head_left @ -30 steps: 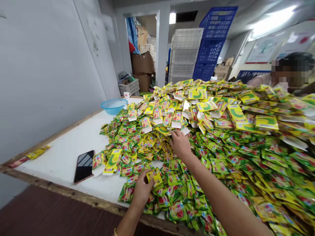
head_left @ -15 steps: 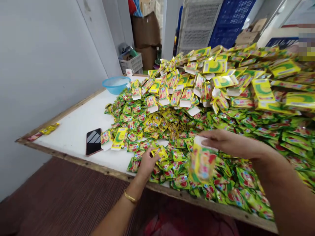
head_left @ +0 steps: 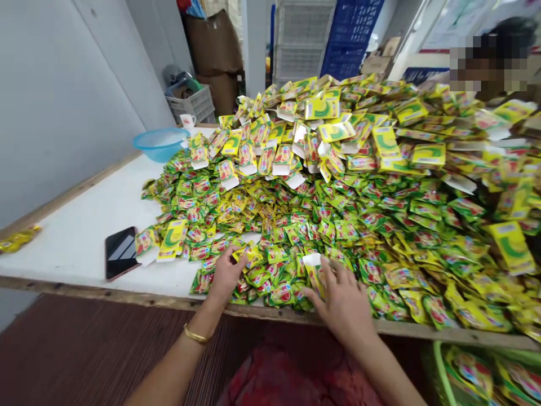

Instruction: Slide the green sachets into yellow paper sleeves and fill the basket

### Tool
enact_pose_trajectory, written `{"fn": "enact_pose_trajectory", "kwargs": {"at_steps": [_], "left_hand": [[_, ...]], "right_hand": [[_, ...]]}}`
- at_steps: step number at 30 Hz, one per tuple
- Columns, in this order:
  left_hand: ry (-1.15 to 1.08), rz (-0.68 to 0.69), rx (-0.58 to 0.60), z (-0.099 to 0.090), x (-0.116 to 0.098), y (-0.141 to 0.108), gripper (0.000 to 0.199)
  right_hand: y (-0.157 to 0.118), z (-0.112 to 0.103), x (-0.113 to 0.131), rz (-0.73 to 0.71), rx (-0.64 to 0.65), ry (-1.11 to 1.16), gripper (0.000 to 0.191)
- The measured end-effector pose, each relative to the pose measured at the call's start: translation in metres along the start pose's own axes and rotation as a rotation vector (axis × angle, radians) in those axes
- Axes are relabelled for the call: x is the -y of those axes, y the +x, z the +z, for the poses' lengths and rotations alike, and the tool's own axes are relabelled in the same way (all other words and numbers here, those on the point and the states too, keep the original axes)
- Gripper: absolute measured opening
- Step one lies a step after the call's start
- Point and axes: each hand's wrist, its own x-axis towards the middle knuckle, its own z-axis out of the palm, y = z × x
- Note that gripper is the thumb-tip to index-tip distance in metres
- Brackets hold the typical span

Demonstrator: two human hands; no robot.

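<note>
My left hand (head_left: pixel 228 273) pinches a small yellow packet (head_left: pixel 249 254) at the front of the heap. To its right, my right hand (head_left: pixel 344 296) has thumb and fingers around a small yellow box (head_left: pixel 313 270) with a white flap at its top; the hand covers much of the box. Green foil packets (head_left: pixel 281 293) with red fruit prints lie around and between both hands. Further back, a band of yellow packets (head_left: pixel 240 206) lies among the green ones. Many flattish yellow-and-green boxes (head_left: pixel 283 158) with white flaps are piled behind.
A phone (head_left: pixel 120 254) lies on the white tabletop (head_left: pixel 80 248), beside two boxes (head_left: pixel 171 239). Behind are a blue basin (head_left: pixel 160 145) and a white cup (head_left: pixel 188 120). A person (head_left: pixel 494 62) is across the pile. Below the wooden edge stands a green basket (head_left: pixel 443 375) of packets.
My right hand has lowered the box onto the packets and come closer to my left hand. The view has swung right, bringing the other person and the green basket into sight.
</note>
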Motion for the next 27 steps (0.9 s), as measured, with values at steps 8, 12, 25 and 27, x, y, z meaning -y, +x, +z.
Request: {"fn": "enact_pose_trajectory", "kwargs": {"at_steps": [8,12,25,27], "left_hand": [[-0.043,0.116,0.076,0.01,-0.037,-0.011,0.024],[-0.168,0.05,0.18,0.022,-0.052,-0.019,0.025],[0.074,0.268,0.041,0.031,-0.046,-0.027,0.04],[0.06,0.293,0.066,0.033,-0.044,-0.027,0.036]], "right_hand": [[-0.014,0.023,0.003,0.053,-0.035,0.005,0.045],[-0.003,0.012,0.011,-0.069,0.018,0.178,0.056],[0.014,0.033,0.046,-0.094,-0.041,0.337,0.054],[0.015,0.038,0.047,-0.093,-0.058,0.362,0.054]]}}
